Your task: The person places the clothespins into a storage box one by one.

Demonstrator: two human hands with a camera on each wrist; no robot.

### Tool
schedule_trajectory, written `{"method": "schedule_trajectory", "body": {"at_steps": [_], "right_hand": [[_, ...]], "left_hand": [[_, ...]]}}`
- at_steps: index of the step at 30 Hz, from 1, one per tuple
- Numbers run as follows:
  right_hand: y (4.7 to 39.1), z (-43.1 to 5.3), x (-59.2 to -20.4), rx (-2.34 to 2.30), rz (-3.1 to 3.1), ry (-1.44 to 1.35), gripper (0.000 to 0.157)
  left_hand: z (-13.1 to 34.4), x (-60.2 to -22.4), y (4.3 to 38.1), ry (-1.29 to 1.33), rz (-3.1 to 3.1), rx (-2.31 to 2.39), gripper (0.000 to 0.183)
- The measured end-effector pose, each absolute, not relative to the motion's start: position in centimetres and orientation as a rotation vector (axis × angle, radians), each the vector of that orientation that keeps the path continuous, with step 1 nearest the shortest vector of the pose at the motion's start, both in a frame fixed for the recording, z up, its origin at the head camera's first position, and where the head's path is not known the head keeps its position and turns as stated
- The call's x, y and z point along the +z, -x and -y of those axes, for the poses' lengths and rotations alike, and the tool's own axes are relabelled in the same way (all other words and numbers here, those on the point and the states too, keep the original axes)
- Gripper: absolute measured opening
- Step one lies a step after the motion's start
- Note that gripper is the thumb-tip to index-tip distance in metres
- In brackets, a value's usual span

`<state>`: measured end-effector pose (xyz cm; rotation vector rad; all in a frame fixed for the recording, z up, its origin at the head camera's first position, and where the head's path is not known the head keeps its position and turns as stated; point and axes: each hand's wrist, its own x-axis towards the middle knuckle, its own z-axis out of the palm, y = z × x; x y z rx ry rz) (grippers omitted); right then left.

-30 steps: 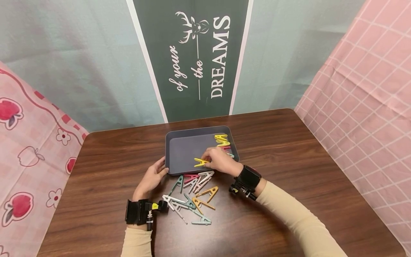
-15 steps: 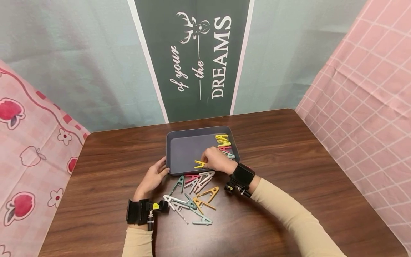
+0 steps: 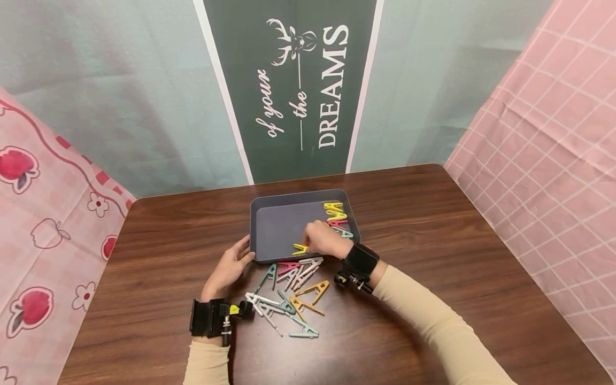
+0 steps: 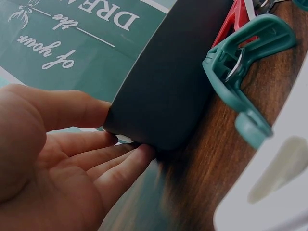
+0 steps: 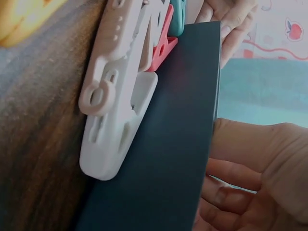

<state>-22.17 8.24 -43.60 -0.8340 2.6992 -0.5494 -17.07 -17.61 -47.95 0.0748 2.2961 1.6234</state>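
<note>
My right hand (image 3: 326, 239) reaches into the grey tray (image 3: 274, 227) near its front wall, pinching a yellow clothespin (image 3: 300, 249) whose legs point left. In the right wrist view the tray wall hides that clothespin and the fingertips. At the tray's front left corner, my left hand (image 3: 231, 270) grips the outside, thumb on one face and fingers round the other. Along the tray's right side lie more clothespins: yellow ones (image 3: 336, 215), a pink one (image 3: 338, 223) and a light green one (image 3: 343, 232).
In front of the tray several loose clothespins lie in a pile on the wooden table (image 3: 414, 224), among them a dark green one (image 3: 268, 277), an orange one (image 3: 305, 307) and a white one (image 3: 260, 300). Several of them lie close against the tray's front wall.
My right hand has moved slightly left and nearer the tray's front wall with the yellow clothespin, uncovering the light green one. My left hand keeps its place on the corner.
</note>
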Motion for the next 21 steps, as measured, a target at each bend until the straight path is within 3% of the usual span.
{"method": "schedule_trajectory", "body": {"at_steps": [21], "right_hand": [[22.1,-8.42,-43.92,-0.531,-2.724,0.834,0.006]], "left_hand": [[17.63,-47.71,16.96,-0.058,-2.275,1.627,0.059]]}}
